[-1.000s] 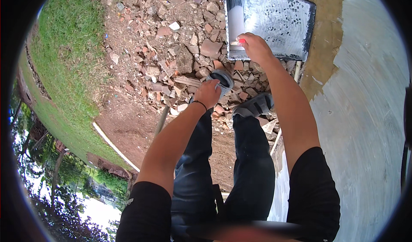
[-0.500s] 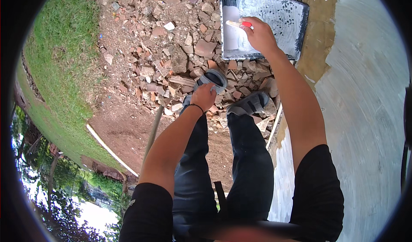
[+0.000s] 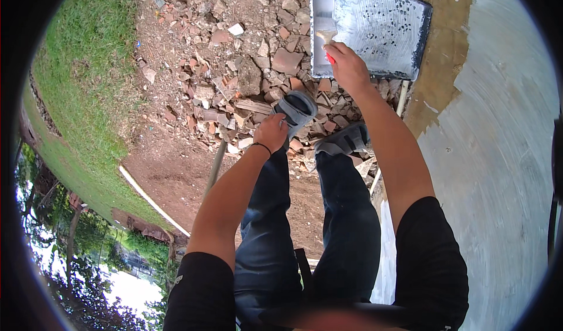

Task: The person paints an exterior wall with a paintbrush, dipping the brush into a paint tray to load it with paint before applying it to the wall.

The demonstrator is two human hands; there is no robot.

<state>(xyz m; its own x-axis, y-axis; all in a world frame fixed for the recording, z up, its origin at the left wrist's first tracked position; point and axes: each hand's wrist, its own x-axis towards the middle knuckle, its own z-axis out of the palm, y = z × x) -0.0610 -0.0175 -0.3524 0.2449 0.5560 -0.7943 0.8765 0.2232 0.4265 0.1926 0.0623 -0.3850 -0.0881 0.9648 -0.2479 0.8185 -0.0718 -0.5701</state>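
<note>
Head view shows the right hand (image 3: 349, 68) closed round the brush (image 3: 325, 36), its thumb and fingers gathered at the red handle (image 3: 330, 58). The grip leaves the pale upper part of the brush bare, and the bristles point away from the person. The brush is over the left end of the tray (image 3: 404, 37), by the pool of pale paint (image 3: 322, 6); whether the bristles touch the paint or the tray floor is too small to tell. The right wrist crosses the near edge of the tray.

The tray lies on the rubble (image 3: 258, 61), ahead of the feet and to the right. White paint streaks its sloping floor, which is speckled with dark spots, and its rim is dark.

The left hand (image 3: 271, 133) is low beside the left sandal (image 3: 295, 108), back upward, fingers bent and together rather than spread. The pictures do not show whether it holds anything, or whether the fingertips touch the sandal or only overlap it in view. A dark band (image 3: 262, 148) circles that wrist.

The right sandal (image 3: 343, 141) rests near the left one, on the broken pieces. A pipe (image 3: 402, 99) runs just beside the tray, and farther right a brown strip (image 3: 437, 61) borders the streaky grey wall (image 3: 492, 155). Grass (image 3: 88, 67) lies well apart on the left.
</note>
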